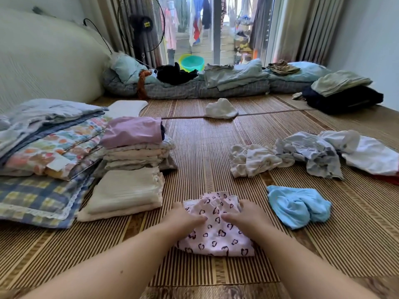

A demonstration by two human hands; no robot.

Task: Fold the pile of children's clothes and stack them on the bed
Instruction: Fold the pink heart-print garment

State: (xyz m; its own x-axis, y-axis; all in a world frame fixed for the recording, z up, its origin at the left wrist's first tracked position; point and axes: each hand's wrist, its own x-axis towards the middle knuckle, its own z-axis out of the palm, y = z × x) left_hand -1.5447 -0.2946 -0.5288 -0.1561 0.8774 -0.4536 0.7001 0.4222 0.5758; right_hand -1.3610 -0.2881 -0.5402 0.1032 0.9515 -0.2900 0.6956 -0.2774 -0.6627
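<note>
Pink cotton with dark hearts is what you've got under you. In the head view, the only view there is, the heart-print garment (216, 231) lies on the bamboo mat (205, 147) at lower centre of the frame. Your left hand (183, 216) and right hand (248, 214) both rest on top of it. The fingertips point at each other, close together but not quite meeting. The fingers look laid down and pressing, and I see no cloth pinched between them. By my reading you're part-way through a fold on this piece, smoothing it down.

Look at the left of the frame and a good share is done. The folded stack (133, 156) stands several layers high with a lilac piece on top. A folded cream cloth (125, 190) lies just in front of it, and the patterned bedding (49, 147) sits beside them.

At right of the frame is what's left. A crumpled blue garment (298, 206) lies near your right hand. Behind it, the loose pile (302, 154) of white and grey pieces sprawls unfolded. One white piece (221, 108) sits alone at upper centre, well apart from the rest.

I'd call it past halfway, with this pink one to finish and stack, then the right side to work through.
</note>
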